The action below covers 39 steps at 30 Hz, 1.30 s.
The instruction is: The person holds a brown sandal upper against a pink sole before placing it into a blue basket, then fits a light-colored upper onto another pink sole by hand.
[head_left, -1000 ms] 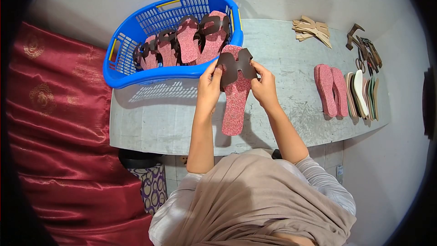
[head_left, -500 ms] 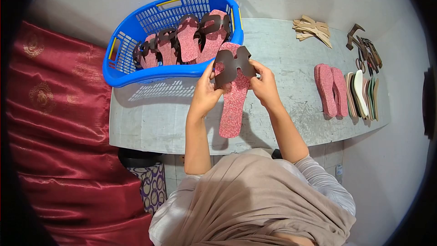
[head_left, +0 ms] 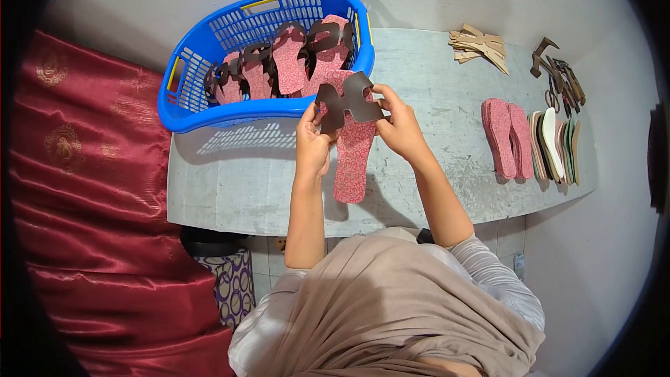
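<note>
Between my hands is a sandal with a pink patterned sole and a dark brown H-shaped strap lying across its upper part. The sole points down toward me, raised above the table. My left hand is closed round the left side, thumb near the strap's lower left edge, some fingers hidden behind. On the other side, my right hand pinches the right edge of the strap. Whether the strap is fixed to the sole cannot be made out.
A blue basket holding several pink sandals stands behind my left hand. To the right are beige strap-shaped pieces, a hammer among hand tools, stacked pink soles and a row of coloured soles. Red cloth hangs at left.
The sandal has shifted slightly up and left, and its strap has turned, its right side now higher. My right hand has moved a little with the strap's edge.
</note>
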Each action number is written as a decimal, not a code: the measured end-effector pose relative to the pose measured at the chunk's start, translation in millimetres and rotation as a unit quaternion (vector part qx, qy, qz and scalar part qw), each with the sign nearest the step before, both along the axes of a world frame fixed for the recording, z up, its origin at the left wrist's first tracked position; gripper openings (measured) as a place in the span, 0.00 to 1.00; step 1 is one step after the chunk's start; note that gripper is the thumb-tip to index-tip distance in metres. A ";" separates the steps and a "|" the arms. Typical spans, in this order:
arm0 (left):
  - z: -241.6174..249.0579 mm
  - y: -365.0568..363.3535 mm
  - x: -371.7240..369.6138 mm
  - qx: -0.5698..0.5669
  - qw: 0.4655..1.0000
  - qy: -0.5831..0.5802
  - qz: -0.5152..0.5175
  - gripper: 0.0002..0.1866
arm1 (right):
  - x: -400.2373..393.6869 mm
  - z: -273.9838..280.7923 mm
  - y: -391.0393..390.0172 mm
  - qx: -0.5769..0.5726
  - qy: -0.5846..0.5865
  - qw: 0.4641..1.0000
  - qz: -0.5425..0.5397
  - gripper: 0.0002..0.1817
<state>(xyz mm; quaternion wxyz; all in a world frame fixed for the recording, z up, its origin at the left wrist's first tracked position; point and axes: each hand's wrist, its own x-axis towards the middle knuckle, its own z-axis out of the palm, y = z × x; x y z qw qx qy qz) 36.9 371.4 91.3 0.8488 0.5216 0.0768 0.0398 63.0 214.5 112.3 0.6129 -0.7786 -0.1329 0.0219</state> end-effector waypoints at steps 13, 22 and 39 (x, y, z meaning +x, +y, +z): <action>7.2 -2.7 -0.4 0.063 0.998 -0.010 0.000 0.33 | -0.8 17.5 0.0 -0.063 -0.067 0.994 0.050 0.45; -4.0 -12.0 -2.6 -0.023 1.000 -0.013 0.016 0.29 | -4.0 -3.3 4.1 -0.015 -0.072 0.997 -0.037 0.32; -5.0 -14.5 0.0 -0.047 0.998 -0.010 0.038 0.29 | 1.4 -23.1 -7.3 -0.002 -0.021 1.000 -0.004 0.20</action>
